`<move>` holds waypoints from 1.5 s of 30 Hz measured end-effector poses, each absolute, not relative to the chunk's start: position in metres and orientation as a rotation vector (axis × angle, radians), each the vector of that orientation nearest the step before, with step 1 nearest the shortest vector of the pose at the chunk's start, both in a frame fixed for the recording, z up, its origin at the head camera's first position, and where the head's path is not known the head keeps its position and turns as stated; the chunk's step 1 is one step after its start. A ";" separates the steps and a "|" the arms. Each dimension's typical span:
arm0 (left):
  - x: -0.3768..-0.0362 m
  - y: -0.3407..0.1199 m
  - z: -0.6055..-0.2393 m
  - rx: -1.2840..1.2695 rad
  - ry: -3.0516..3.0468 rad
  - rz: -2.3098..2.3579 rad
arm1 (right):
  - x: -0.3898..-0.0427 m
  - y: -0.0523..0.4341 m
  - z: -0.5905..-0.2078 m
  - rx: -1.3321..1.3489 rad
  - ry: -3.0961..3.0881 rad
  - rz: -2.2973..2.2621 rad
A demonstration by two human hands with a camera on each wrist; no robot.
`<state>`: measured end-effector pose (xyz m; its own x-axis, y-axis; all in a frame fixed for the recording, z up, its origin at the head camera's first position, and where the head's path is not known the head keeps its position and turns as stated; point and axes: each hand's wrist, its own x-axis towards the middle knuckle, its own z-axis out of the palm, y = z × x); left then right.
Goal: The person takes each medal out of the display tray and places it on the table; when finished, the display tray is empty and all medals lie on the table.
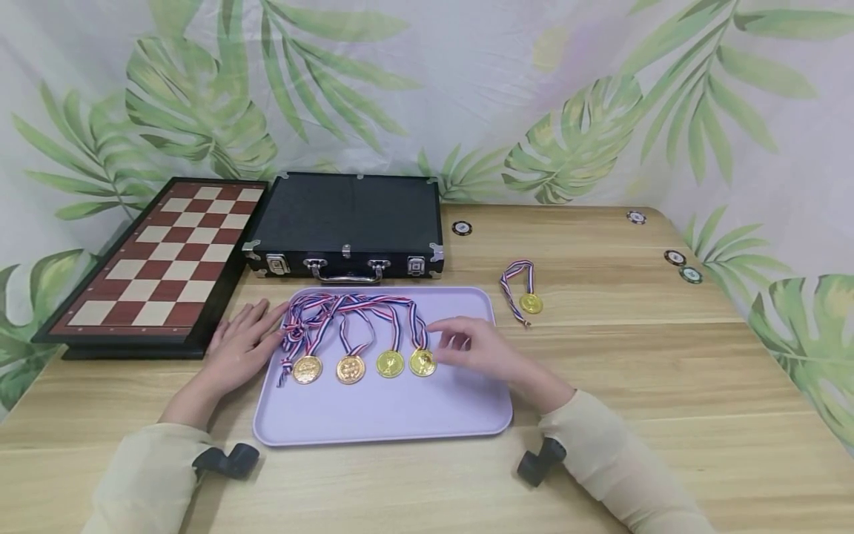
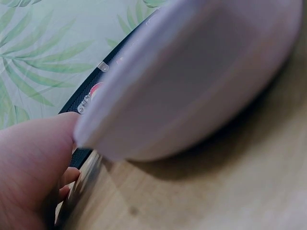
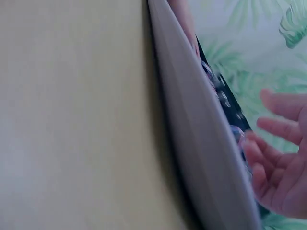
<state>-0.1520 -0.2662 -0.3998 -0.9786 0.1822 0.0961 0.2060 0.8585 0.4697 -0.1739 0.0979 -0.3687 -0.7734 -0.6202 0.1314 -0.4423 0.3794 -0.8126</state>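
A lilac tray [image 1: 380, 415] lies on the wooden table, and several gold medals sit in a row on it. The rightmost medal [image 1: 422, 363] lies just left of my right hand [image 1: 467, 343]. Their red, white and blue ribbons [image 1: 320, 311] bunch toward the tray's left side. My left hand [image 1: 248, 335] lies flat on the table at the tray's left edge, fingertips by the ribbons. My right hand hovers over the tray with relaxed fingers and holds nothing. The left wrist view shows the tray rim [image 2: 192, 81] against my left hand [image 2: 33, 167]. The right wrist view shows the tray edge [image 3: 201, 143] and my right hand's spread fingers [image 3: 278, 163].
Another medal [image 1: 530, 302] lies on the table right of the tray. A shut black case [image 1: 343, 226] stands behind the tray, with a chessboard [image 1: 163, 256] to its left. Poker chips lie at the back [image 1: 462, 228] and far right [image 1: 675, 257].
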 end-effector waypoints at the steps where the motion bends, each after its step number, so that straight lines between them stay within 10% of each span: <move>1: -0.152 -0.266 -0.400 -0.312 -2.984 -0.762 | -0.172 0.094 -0.372 -0.948 2.458 -1.321; 45: -0.153 -0.265 -0.398 -0.330 -2.986 -0.762 | -0.161 0.076 -0.392 -0.979 2.715 -0.918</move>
